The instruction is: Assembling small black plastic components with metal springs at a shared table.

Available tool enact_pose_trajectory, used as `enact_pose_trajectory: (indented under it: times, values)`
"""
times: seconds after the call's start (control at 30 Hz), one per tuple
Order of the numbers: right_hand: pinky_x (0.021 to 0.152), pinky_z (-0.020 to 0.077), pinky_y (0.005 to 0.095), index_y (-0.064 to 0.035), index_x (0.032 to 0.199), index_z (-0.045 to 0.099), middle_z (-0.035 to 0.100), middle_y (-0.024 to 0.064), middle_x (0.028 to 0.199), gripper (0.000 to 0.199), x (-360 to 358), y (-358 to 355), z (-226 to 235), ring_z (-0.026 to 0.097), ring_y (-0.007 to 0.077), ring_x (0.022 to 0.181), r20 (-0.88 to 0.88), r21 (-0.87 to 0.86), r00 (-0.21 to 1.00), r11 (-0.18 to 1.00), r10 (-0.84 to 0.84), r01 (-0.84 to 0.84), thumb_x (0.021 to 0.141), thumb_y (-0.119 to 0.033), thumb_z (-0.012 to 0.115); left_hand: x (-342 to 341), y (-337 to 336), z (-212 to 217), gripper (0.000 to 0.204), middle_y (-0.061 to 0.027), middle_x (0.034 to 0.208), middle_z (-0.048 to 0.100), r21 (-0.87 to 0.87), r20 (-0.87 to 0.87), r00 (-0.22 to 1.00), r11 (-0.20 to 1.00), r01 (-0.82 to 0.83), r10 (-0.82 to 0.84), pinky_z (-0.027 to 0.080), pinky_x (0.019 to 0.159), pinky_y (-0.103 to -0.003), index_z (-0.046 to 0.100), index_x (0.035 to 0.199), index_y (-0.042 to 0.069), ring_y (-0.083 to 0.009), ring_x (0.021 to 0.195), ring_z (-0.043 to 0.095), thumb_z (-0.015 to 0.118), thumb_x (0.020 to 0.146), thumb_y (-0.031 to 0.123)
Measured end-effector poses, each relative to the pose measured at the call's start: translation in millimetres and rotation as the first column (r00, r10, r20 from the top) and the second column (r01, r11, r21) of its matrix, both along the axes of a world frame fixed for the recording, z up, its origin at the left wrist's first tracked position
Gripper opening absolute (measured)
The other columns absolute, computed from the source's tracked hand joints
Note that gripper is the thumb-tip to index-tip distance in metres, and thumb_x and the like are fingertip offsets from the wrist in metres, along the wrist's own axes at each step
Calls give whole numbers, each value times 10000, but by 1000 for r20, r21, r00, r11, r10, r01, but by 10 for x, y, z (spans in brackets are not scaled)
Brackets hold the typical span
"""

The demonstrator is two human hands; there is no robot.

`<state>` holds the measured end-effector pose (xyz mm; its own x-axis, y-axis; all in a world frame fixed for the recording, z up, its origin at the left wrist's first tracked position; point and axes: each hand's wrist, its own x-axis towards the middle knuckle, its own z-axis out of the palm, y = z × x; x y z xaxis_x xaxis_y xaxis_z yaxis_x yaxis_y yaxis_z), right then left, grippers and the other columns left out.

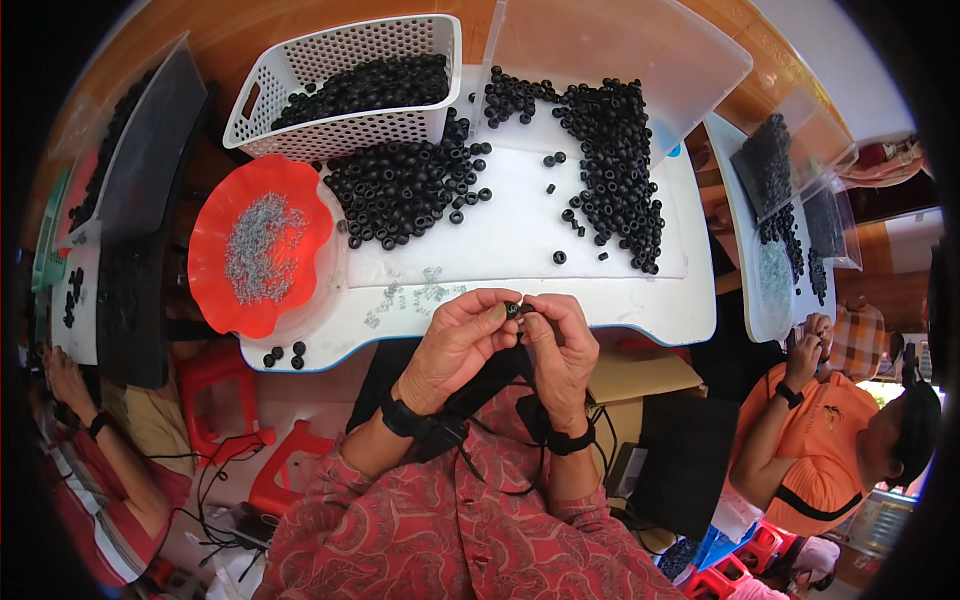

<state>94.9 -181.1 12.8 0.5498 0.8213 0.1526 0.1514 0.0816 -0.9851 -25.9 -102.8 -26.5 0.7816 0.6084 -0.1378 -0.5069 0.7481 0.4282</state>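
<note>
Both hands meet just past the front edge of the white table (670, 310). My left hand (452, 340) is closed, thumb and forefinger pinching a small black ring-like part (512, 311). Its fingertips nearly touch those of my right hand (562, 350), which pinches a second small dark piece (527, 309); its exact shape is hidden by the fingers. Small clear bits (430, 292) lie scattered on the table just beyond my left hand. Farther off, a heap of black round parts with holes (405, 190) spreads over a white sheet (520, 230).
A white perforated basket (350, 140) of black parts stands at the back left. Before it sits a red scalloped dish (210, 250) with tiny clear pieces (262, 250). A tilted clear bin (610, 60) spills more black parts (610, 150). People work at side tables left and right.
</note>
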Motion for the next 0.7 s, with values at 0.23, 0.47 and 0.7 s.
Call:
enact_pose_trajectory:
  times: [0.23,0.47,0.7]
  values:
    - [672,478,213,16,1030,654,583,62,991,133,36,-7,5,573,97,793,11,16,999,999,-34,34,914,37,593,66,-32,64,244,-93,1000,657,9,-71,997,999,-32,32,549,786,-263,589,1191,-42,-138,864,636,552,974,62]
    - [676,482,218,18,1023,655,579,69,992,131,74,-36,-10,574,103,797,35,29,998,998,-53,52,909,39,594,141,-47,23,250,-98,1010,660,24,-66,998,1000,-8,10,557,786,-264,588,1199,-42,-145,866,642,557,969,49]
    - [675,487,225,20,1027,637,571,75,979,143,46,-59,-10,577,114,792,58,9,997,998,-55,54,906,55,572,127,-62,10,244,-101,988,668,53,-97,995,998,-20,25,561,770,-267,598,1179,-41,-143,845,649,589,950,42]
